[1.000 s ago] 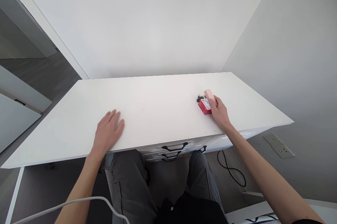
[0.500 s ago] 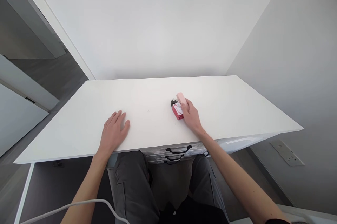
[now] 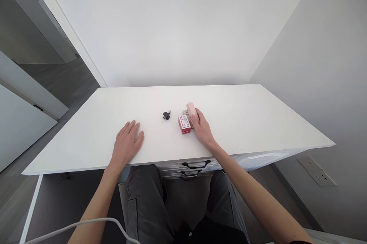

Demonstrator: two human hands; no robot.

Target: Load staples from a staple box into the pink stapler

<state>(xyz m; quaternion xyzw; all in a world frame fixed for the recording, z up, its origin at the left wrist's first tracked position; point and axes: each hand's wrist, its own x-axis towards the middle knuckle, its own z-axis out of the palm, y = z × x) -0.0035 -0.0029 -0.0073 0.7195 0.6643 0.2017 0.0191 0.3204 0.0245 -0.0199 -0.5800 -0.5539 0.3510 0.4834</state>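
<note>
On the white desk, my right hand (image 3: pixel 203 126) is closed around a pale pink oblong object (image 3: pixel 191 109) whose exact kind I cannot make out. Just left of it sits a red-and-white stack of small boxes (image 3: pixel 184 124). A pale object with dark marks on it (image 3: pixel 185 112) shows partly behind the pink one; the rest is hidden. Further left lies a small bunch of black-headed keys (image 3: pixel 166 115), apart from the boxes. My left hand (image 3: pixel 127 143) rests flat on the desk with its fingers spread, holding nothing.
The desk (image 3: pixel 235 122) meets a white wall (image 3: pixel 177 26) at the back. Black drawer handles (image 3: pixel 196 165) show below its front edge. A white cable (image 3: pixel 94 220) crosses over my left forearm. A wall socket (image 3: pixel 321 177) is at the right.
The keys have moved left, away from the boxes. The boxes and the pink object in my right hand have shifted slightly left, uncovering the pale object. My left hand stays flat on the desk.
</note>
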